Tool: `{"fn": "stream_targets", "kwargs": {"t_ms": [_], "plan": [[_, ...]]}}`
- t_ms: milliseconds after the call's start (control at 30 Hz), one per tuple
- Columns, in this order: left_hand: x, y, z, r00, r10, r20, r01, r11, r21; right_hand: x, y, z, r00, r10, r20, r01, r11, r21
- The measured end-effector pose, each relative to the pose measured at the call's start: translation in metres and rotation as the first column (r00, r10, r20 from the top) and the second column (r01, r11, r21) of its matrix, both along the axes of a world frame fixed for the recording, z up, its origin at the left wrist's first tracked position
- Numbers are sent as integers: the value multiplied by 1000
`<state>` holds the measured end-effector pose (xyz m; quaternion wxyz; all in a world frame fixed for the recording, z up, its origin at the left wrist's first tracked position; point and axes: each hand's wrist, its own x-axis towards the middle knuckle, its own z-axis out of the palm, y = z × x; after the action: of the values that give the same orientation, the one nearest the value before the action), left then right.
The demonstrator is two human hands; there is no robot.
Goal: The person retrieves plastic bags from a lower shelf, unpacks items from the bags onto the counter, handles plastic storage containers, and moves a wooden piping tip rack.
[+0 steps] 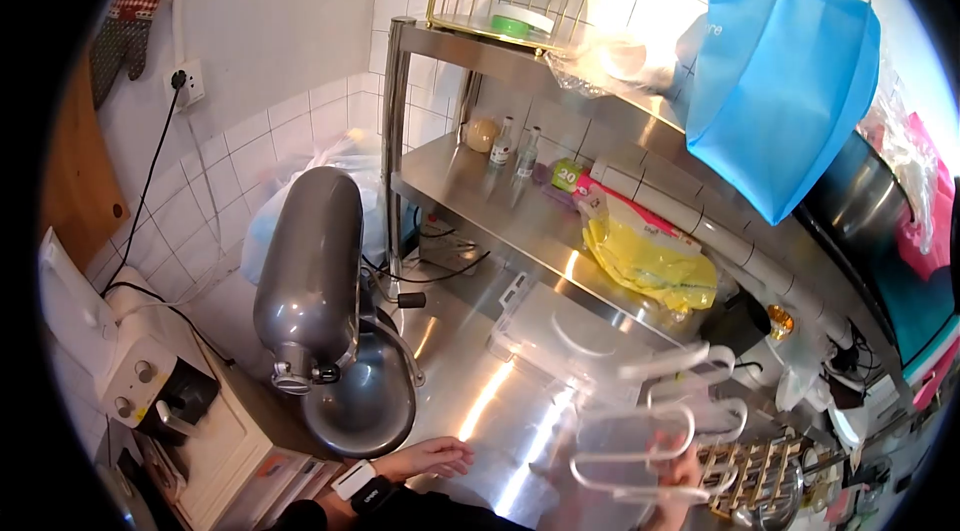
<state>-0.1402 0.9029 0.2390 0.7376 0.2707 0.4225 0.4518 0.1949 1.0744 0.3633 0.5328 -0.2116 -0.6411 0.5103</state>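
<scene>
My left hand (437,458) hovers over the steel counter (462,423), fingers loosely stretched and holding nothing. A strap with a white device (354,479) is on that wrist. My right hand (682,469) grips a white looped wire rack (640,418), which is smeared by motion and partly hides the fingers. A grey stand mixer (312,266) with its metal bowl (362,401) stands just beyond my left hand. Behind the wire rack, a clear plastic box (560,336) rests on the counter.
A steel shelf (455,186) above the counter bears small bottles (501,143) and a yellow bag (648,263). A blue bag (785,81) hangs over its right end. To the left is a white appliance (150,371) with knobs. Wooden racks (750,476) lie lower right.
</scene>
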Motion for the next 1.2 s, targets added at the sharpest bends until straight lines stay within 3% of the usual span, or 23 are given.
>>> {"fn": "stream_targets", "kwargs": {"t_ms": [100, 133, 200, 267, 400, 467, 700, 733, 800, 900, 1000, 1067, 1100, 1133, 1200], "plan": [[6, 0, 4, 1000, 21, 23, -22, 999, 43, -88, 28, 59, 996, 62, 57, -72, 976, 203], [7, 0, 4, 999, 25, 28, -27, 996, 87, -109, 54, 66, 975, 208, 81, -222, 937, 269], [9, -4, 5, 999, 23, 47, -28, 993, 113, -161, 71, 95, 957, 265, 120, -278, 955, 102], [10, -12, 7, 999, 22, 48, -27, 993, 115, -209, 92, 102, 955, 268, 129, -268, 963, -22], [6, -31, -14, 990, 80, 120, -92, 991, 99, -280, 138, 97, 974, 185, 128, -188, 982, 10], [2, -41, -6, 987, 122, 109, -131, 988, 80, -302, 166, 73, 987, -5, 160, -8, 997, 80], [-2, -57, -7, 967, 213, 138, -217, 976, 9, -320, 162, 68, 901, -341, 268, 252, 915, 316], [-3, -57, -8, 966, 208, 156, -210, 978, -2, -324, 164, 65, 886, -419, 200, 311, 856, 413], [-1, -52, -4, 974, 196, 117, -197, 980, -7, -325, 157, 69, 849, -424, 315, 311, 883, 351], [2, -46, 5, 979, 182, 92, -182, 983, -7, -333, 152, 58, 814, -496, 302, 348, 833, 430], [4, -44, 7, 982, 168, 82, -170, 985, 12, -323, 128, 59, 802, -471, 367, 289, 844, 452], [5, -43, 2, 979, 178, 100, -181, 983, 25, -314, 116, 46, 787, -553, 274, 317, 743, 589], [5, -45, -4, 974, 191, 119, -195, 981, 23, -303, 104, 43, 843, -482, 237, 259, 752, 606], [4, -46, -8, 971, 196, 136, -200, 980, 16, -292, 90, 36, 851, -491, 186, 234, 673, 702], [3, -45, -4, 970, 192, 151, -195, 981, 4, -259, 56, 21, 925, -272, 267, -1, 697, 717]]}}
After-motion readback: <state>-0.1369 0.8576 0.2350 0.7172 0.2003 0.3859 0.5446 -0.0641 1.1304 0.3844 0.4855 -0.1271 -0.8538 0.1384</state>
